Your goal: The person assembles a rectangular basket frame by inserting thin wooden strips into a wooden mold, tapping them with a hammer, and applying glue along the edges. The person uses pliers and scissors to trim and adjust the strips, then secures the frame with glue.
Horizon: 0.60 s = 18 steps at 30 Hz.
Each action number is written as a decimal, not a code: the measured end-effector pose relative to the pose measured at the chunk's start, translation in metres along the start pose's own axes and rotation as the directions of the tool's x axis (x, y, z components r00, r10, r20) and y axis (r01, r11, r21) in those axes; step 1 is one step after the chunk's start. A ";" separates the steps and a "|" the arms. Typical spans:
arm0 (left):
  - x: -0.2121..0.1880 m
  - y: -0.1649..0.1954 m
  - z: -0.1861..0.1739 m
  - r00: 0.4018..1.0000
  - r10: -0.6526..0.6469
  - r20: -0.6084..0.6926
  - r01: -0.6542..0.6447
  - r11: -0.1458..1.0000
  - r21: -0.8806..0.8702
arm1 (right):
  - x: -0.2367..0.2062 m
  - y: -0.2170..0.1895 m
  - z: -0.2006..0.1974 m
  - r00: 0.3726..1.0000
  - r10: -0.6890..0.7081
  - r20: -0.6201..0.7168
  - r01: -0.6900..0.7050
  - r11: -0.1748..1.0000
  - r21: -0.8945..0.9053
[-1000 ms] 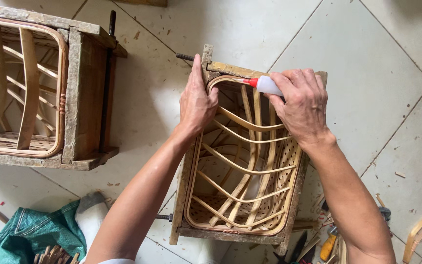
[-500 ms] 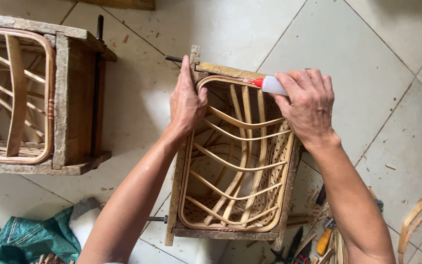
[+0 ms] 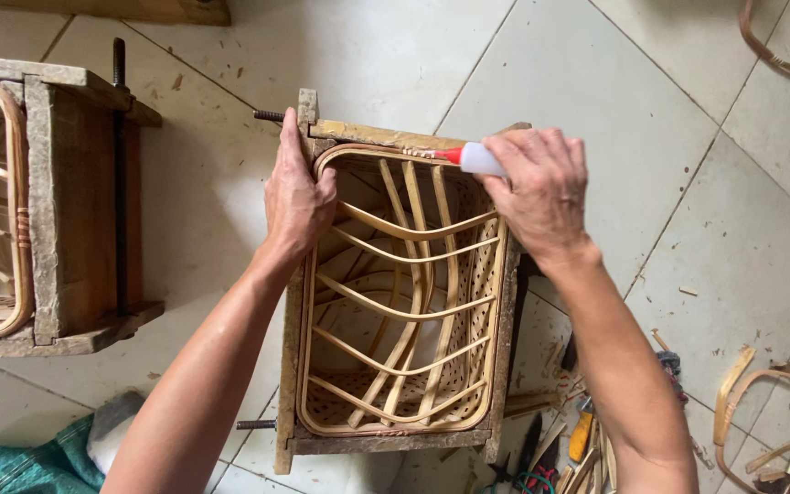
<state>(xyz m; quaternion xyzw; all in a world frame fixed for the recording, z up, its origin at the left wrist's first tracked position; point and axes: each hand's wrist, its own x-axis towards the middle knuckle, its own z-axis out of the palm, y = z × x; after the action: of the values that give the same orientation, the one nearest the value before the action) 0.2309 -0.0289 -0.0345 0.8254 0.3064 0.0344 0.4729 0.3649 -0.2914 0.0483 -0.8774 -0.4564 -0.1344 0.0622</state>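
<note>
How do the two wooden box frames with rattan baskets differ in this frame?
The centre wooden box frame is wholly in view, seen from above; the left wooden box frame is cut off by the picture edge. Both hands work at the centre one: the left hand grips its edge, the right hand holds a small white red-tipped tube to its rim. No hand touches the left one. Both hold bent rattan.

Single head-worn view, looking almost straight down at a tiled floor [image 3: 651, 110] from close above. Forearms entering from 6 o'clock, reaching toward 12. Wooden frame [image 3: 386, 444] filling the centre; second frame [image 3: 75, 229] cut off at 9 o'clock; scattered tools [image 3: 578, 439] at 5 o'clock. Near enough for only hands and forearms. No second view for overlap.
</note>
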 end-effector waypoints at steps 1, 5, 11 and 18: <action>-0.001 -0.002 0.000 1.000 0.005 0.000 -0.005 1.000 -0.008 | -0.003 0.003 -0.005 1.000 0.020 0.007 -0.020 1.000 0.019; -0.003 -0.007 0.000 0.994 0.104 -0.035 -0.103 0.995 0.008 | -0.008 0.006 -0.011 0.999 0.043 0.010 -0.043 0.999 0.017; -0.004 -0.004 -0.002 0.999 0.032 -0.002 -0.032 0.999 0.002 | -0.012 0.005 -0.011 0.999 0.037 0.007 -0.037 0.999 -0.013; -0.007 -0.005 -0.004 0.992 0.122 -0.036 -0.122 0.992 0.008 | -0.029 0.022 -0.029 0.995 0.098 0.001 -0.098 0.995 0.005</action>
<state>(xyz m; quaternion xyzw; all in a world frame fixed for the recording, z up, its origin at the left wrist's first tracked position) 0.2215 -0.0275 -0.0344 0.8433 0.2638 0.0773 0.4617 0.3615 -0.3332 0.0677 -0.8987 -0.4129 -0.1300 0.0707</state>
